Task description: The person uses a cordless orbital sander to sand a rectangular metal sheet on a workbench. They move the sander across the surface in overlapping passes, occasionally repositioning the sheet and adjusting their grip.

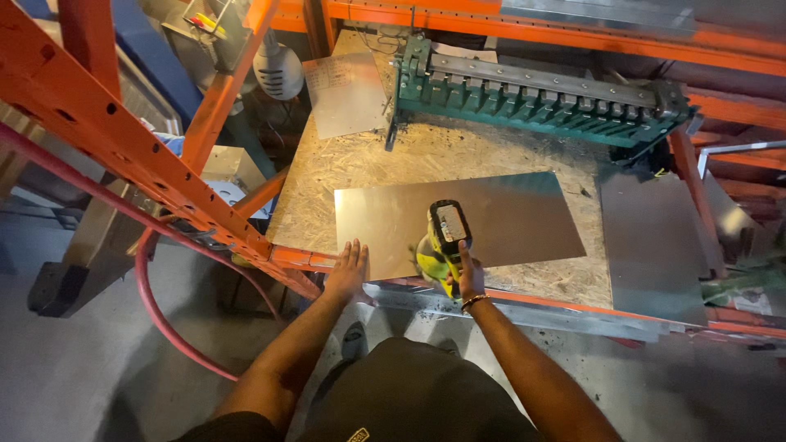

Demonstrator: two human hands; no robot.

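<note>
A flat rectangular metal sheet [491,217] lies on the chipboard workbench [344,168]. My left hand [348,270] presses flat, fingers spread, on the sheet's near left corner at the bench edge. My right hand [468,277] grips a yellow and black cordless power tool [446,237], which stands on the sheet's near edge just right of my left hand. The tool's working end is hidden under its body.
A green metal bending machine [540,98] sits along the back of the bench. Other metal sheets lie at the right [651,245] and back left [348,94]. Orange rack beams [123,139] frame the bench. A red hose [155,303] loops over the floor at left.
</note>
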